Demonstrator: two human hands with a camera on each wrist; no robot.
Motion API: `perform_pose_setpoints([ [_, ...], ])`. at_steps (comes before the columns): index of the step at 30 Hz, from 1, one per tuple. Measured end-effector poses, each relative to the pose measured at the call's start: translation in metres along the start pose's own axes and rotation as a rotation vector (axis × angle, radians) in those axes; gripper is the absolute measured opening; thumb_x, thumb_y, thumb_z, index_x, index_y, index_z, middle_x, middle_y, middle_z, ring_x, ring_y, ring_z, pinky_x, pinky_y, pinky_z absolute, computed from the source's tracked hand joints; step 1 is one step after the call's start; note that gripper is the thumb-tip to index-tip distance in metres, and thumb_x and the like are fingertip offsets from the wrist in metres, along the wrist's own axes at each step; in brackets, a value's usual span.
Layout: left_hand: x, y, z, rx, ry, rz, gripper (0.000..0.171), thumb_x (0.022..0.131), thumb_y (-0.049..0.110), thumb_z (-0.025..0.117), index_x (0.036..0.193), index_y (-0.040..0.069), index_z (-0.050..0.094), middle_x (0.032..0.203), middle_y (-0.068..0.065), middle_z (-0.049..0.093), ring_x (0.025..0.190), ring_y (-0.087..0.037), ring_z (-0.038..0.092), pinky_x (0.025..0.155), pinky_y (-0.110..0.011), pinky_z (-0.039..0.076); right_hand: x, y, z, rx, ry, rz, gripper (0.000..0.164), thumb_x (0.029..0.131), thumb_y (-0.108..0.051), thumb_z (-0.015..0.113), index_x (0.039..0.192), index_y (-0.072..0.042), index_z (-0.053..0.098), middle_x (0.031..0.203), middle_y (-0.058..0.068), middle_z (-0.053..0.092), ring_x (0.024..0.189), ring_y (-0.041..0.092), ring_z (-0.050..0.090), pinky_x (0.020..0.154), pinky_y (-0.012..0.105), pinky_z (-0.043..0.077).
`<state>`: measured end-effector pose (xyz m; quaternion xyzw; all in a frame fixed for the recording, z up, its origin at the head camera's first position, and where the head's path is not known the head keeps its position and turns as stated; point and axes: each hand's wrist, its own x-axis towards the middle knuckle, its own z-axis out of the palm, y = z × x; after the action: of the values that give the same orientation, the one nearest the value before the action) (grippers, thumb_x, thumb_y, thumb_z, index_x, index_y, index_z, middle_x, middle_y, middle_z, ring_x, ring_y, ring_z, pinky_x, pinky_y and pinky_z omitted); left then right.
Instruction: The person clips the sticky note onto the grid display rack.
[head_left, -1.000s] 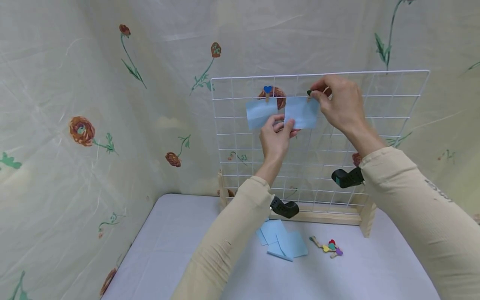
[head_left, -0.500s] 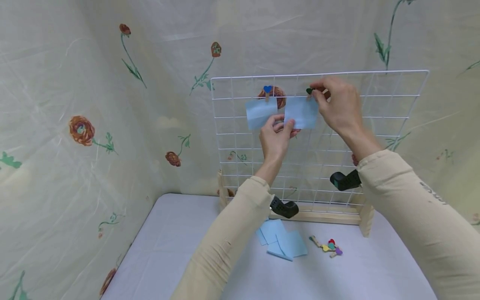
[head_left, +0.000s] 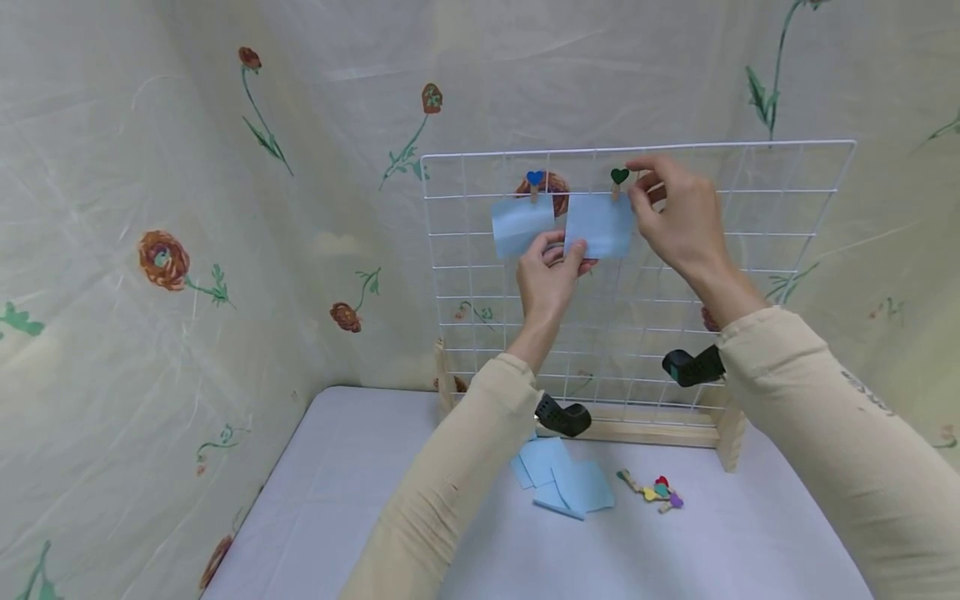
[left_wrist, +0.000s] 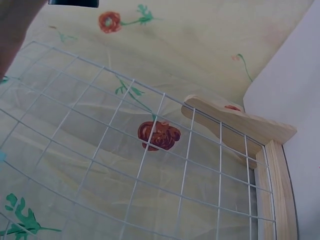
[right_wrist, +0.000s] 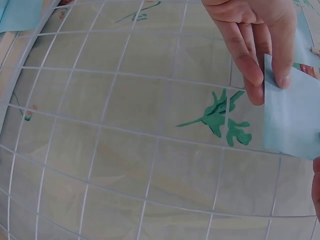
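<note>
A light-blue paper note (head_left: 598, 225) hangs on the white wire grid (head_left: 780, 235) from a wooden clothespin with a dark green heart (head_left: 619, 177). My left hand (head_left: 546, 275) pinches the note's lower left corner, thumb in front and fingers behind; the right wrist view shows this note (right_wrist: 292, 115) in its grip. Beside the clothespin my right hand (head_left: 681, 212) is held with thumb and forefinger apart, nothing between them. To the left, another blue note (head_left: 522, 228) hangs under a clothespin with a blue heart (head_left: 535, 178). In the left wrist view the left hand's fingers are out of sight.
Several blue notes (head_left: 588, 487) lie loosely stacked on the white-covered table (head_left: 300, 508). Right of them is a small heap of coloured heart clothespins (head_left: 652, 492). The grid stands in a wooden base (head_left: 652, 433). A flowered sheet (head_left: 337, 208) hangs behind.
My right hand has let go of the green-heart clothespin and drawn slightly right, so the whole heart shows. The note has shifted slightly left with my left hand still pinching it.
</note>
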<state>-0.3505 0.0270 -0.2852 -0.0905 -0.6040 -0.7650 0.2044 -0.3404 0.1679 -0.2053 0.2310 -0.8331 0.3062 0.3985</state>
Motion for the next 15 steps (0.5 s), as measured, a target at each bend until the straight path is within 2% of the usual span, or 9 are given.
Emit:
perform_pose_setpoints([
  [5, -0.001, -0.002, -0.001, -0.020, -0.027, 0.030, 0.024, 0.088, 0.010, 0.065, 0.110, -0.001, 0.060, 0.091, -0.024, 0.070, 0.080, -0.040, 0.069, 0.068, -0.028, 0.058, -0.006, 0.003, -0.001, 0.027, -0.003, 0.008, 0.024, 0.092, -0.010, 0.055, 0.114, 0.000, 0.059, 0.093, 0.020, 0.067, 0.077, 0.031, 0.064, 0.062, 0.007, 0.036],
  [9, -0.002, -0.001, -0.003, -0.010, -0.044, 0.037, 0.026, 0.089, 0.010, 0.064, 0.112, -0.003, 0.059, 0.095, -0.026, 0.069, 0.082, -0.041, 0.068, 0.067, -0.031, 0.059, -0.013, 0.006, -0.001, 0.027, -0.025, 0.029, 0.022, 0.094, -0.014, 0.054, 0.106, 0.003, 0.061, 0.094, 0.019, 0.066, 0.078, 0.029, 0.062, 0.065, 0.007, 0.037],
  [15, -0.012, 0.015, -0.006, 0.000, -0.070, 0.036, 0.026, 0.090, 0.006, 0.061, 0.113, -0.006, 0.057, 0.097, -0.029, 0.068, 0.085, -0.043, 0.067, 0.067, -0.035, 0.059, -0.025, 0.016, -0.002, -0.005, -0.077, 0.060, 0.024, 0.094, -0.018, 0.053, 0.102, 0.003, 0.061, 0.092, 0.018, 0.064, 0.077, 0.025, 0.056, 0.065, 0.010, 0.037],
])
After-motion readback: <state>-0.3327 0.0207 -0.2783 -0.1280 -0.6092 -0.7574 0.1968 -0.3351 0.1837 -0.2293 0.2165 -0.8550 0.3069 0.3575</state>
